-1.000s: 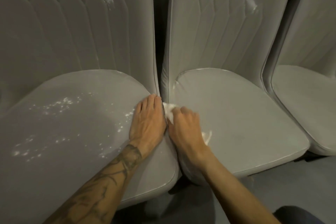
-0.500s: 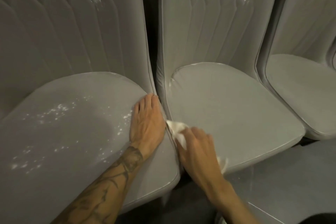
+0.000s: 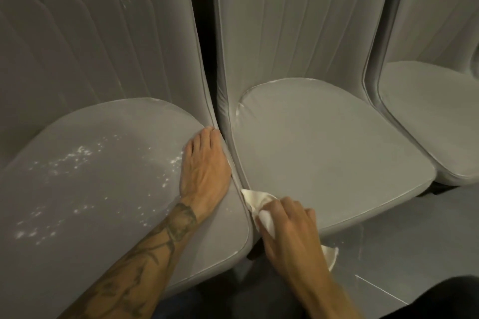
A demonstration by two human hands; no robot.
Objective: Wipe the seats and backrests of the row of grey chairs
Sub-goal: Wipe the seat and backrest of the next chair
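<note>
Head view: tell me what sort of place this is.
Likely an indoor dining or waiting area, though that is uncertain: matching grey padded chairs stand in a tight row, left chair, middle chair, right chair, on a smooth grey floor.

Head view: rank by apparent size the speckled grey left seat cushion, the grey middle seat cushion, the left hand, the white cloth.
left seat cushion (nearer the camera, so unsure)
middle seat cushion
left hand
white cloth, partly hidden

No readable text, label or number shows anywhere (the forearm tattoo (image 3: pixel 155 246) bears none).
</note>
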